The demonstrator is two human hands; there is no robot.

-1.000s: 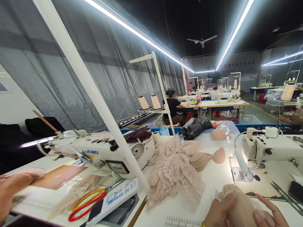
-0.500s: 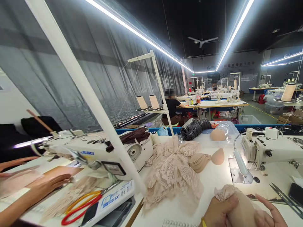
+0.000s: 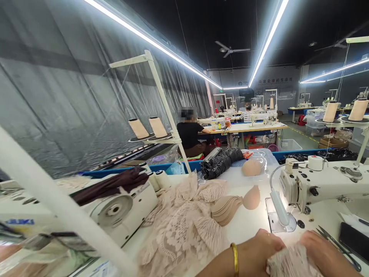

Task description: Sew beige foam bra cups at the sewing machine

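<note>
Low in the view, my left hand (image 3: 259,248), with a gold bangle at the wrist, is closed on a beige lace piece (image 3: 291,261). On the other side of that piece, my right hand (image 3: 323,252) also grips it; its fingertips are partly hidden. Both hands are in front of the sewing machine (image 3: 325,182) with its lit lamp. A heap of beige lace (image 3: 178,219) spreads to the left of my hands. Beyond it lie a fanned stack of beige cup pads (image 3: 226,209) and a single pad (image 3: 251,197).
Scissors (image 3: 338,248) and a black phone (image 3: 354,238) lie at the right. Another machine (image 3: 121,209) bears dark cloth (image 3: 115,184) at the left, behind a white pole (image 3: 63,204). A black plastic bundle (image 3: 220,163) and a clear bin (image 3: 271,165) stand behind. A person in black sits farther off.
The view has swung right, and the co-worker's hands at the left have left it. My hands have drawn up and turned over, with the lace now hanging between them.
</note>
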